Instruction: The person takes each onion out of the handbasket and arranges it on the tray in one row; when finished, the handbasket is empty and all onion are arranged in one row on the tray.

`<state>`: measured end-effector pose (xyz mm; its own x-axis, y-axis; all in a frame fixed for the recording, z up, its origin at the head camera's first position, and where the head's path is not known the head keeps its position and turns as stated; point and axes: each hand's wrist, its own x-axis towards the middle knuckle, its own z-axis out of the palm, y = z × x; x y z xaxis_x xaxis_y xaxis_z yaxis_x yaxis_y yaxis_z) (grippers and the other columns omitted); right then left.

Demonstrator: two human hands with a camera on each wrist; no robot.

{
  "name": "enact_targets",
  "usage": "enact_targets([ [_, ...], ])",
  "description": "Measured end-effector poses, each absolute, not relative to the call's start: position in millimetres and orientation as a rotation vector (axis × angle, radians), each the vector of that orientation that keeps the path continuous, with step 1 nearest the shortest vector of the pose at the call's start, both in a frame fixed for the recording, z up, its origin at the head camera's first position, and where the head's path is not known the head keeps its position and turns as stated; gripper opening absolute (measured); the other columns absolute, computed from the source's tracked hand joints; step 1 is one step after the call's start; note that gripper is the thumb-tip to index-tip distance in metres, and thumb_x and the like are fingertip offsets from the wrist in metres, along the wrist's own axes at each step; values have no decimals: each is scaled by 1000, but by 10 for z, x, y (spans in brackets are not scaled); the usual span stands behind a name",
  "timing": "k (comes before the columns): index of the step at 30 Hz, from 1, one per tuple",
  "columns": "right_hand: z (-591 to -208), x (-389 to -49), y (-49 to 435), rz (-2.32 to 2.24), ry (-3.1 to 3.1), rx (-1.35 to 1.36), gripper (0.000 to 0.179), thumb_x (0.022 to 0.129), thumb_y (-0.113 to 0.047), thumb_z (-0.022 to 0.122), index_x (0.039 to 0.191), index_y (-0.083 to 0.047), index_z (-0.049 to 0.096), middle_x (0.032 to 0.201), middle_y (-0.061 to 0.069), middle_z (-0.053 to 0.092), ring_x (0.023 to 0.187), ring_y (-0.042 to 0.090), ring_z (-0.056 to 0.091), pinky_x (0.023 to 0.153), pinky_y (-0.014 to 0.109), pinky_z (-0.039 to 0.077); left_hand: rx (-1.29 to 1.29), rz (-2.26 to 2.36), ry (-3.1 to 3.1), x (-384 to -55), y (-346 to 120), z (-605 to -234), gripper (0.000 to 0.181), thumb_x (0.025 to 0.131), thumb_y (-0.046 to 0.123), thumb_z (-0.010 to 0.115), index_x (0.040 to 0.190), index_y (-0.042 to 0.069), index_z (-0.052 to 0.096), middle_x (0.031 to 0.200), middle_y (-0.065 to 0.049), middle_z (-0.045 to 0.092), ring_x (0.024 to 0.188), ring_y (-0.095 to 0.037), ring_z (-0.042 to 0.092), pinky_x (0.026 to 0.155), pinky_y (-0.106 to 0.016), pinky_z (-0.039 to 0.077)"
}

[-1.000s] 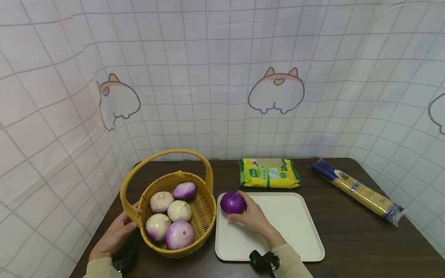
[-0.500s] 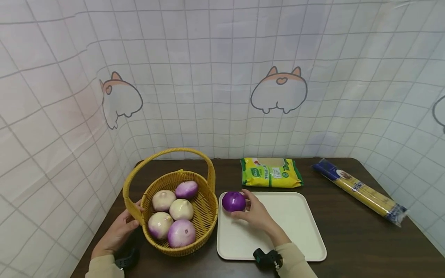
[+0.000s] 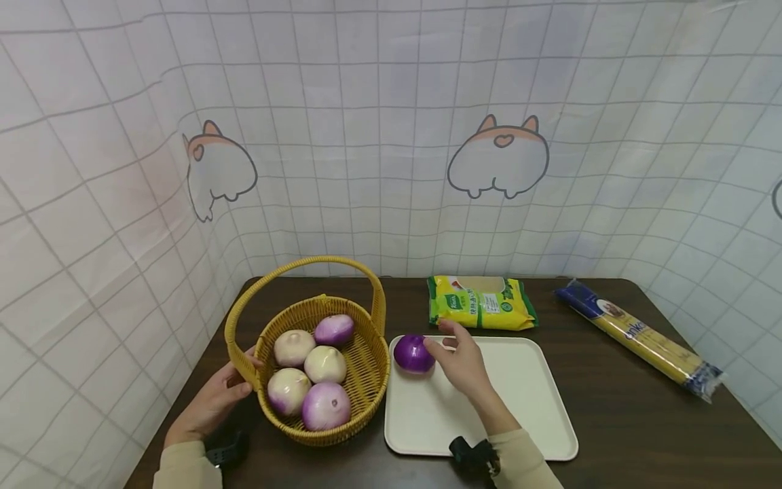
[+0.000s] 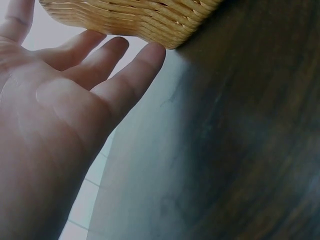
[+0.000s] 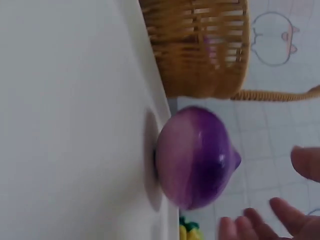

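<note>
On the left stands a yellow wicker basket (image 3: 360, 407) with a tall arched handle, holding several onions, some whitish and some purple. My left hand (image 3: 214, 401) rests against its left side by the foot of the handle; in the left wrist view the extended fingers (image 4: 131, 80) touch the lower wickerwork. A dark purple onion (image 3: 412, 354) sits upright at the back left corner of a white tray (image 3: 489, 421). Beside it my right hand (image 3: 466, 363) hovers with fingers and thumb spread, nothing between them; in the right wrist view a gap separates the fingertips from the onion (image 5: 192, 157).
Behind the tray lies a yellow-green packet (image 3: 482, 303). At the right a long blue-and-yellow pasta bag (image 3: 635, 339) lies slanted on the dark table (image 3: 647, 435). A white grid-patterned curtain (image 3: 391, 170) encloses the back and sides.
My right hand has let go of the purple onion and opened, drawing slightly off to its right. The onion stays on the tray. My left hand keeps its place at the basket.
</note>
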<state>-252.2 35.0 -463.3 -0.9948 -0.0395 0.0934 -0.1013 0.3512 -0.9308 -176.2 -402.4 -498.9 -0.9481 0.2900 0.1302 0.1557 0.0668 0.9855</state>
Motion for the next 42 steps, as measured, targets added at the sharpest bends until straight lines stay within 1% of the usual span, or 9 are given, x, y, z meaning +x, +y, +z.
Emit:
enact_targets([
  [5, -4528, -2386, 169, 1894, -2237, 309, 28, 93, -13, 68, 119, -7, 64, 116, 8, 67, 104, 23, 60, 88, 30, 50, 443, 2038, 2233, -1731, -4047, -4981, 41, 99, 8, 53, 128, -16, 35, 156, -34, 8, 130, 4, 37, 98, -18, 36],
  [8, -4475, -2252, 45, 1956, -2153, 483, 19, 93, -8, 66, 112, -4, 66, 108, 11, 69, 98, 23, 63, 83, 25, 51, 427, 2034, 2241, -1720, -4052, -4974, 40, 99, 7, 53, 127, -16, 36, 156, -35, 8, 130, 4, 36, 97, -18, 36],
  [14, -4420, -1993, -161, 1979, -2182, 744, 17, 93, -7, 66, 109, -3, 67, 105, 11, 68, 94, 21, 64, 82, 28, 53, 417, 2014, 2255, -1757, -4023, -4935, 43, 99, 9, 53, 128, -15, 35, 157, -31, 10, 137, -8, 30, 98, -19, 35],
  [21, -4463, -1932, -389, 1872, -2312, 939, 23, 89, -10, 71, 111, -12, 67, 108, 1, 68, 97, 18, 65, 84, 34, 54, 393, 1993, 2290, -1761, -4044, -4957, 40, 99, 10, 53, 127, -14, 37, 156, -34, 11, 129, 5, 35, 96, -17, 36],
  [24, -4479, -1926, -497, 1666, -2434, 1018, 30, 87, -14, 73, 116, -14, 66, 114, -1, 66, 104, 15, 62, 88, 34, 51, 420, 2008, 2277, -1765, -4050, -4984, 40, 100, 10, 52, 127, -15, 36, 155, -35, 10, 129, 5, 36, 97, -18, 36],
  [28, -4456, -1886, -640, 1186, -2599, 1103, 42, 86, -27, 74, 124, -14, 61, 122, -2, 61, 113, 12, 57, 94, 32, 47, 457, 2030, 2260, -1772, -4054, -5016, 39, 100, 7, 51, 127, -16, 36, 155, -34, 11, 131, 4, 36, 97, -19, 36],
  [32, -4439, -1857, -771, 916, -2699, 1128, 52, 83, -39, 75, 126, -15, 59, 126, -1, 59, 117, 14, 55, 96, 34, 46, 458, 2043, 2261, -1764, -4052, -5020, 37, 99, 7, 51, 126, -15, 37, 157, -29, 16, 130, 4, 37, 97, -18, 36],
  [35, -4445, -1876, -859, 857, -2765, 1114, 56, 80, -48, 74, 126, -18, 61, 127, -2, 58, 114, 13, 56, 91, 35, 47, 460, 2044, 2268, -1759, -4050, -5015, 36, 99, 7, 51, 126, -15, 38, 157, -24, 21, 131, 3, 38, 97, -18, 36],
  [42, -4485, -1929, -990, 894, -2888, 1050, 60, 77, -63, 68, 124, -27, 63, 130, -4, 55, 95, 10, 58, 74, 31, 46, 443, 2046, 2263, -1767, -4036, -5002, 38, 100, 8, 52, 128, -14, 38, 156, -15, 26, 129, 4, 39, 96, -20, 38],
])
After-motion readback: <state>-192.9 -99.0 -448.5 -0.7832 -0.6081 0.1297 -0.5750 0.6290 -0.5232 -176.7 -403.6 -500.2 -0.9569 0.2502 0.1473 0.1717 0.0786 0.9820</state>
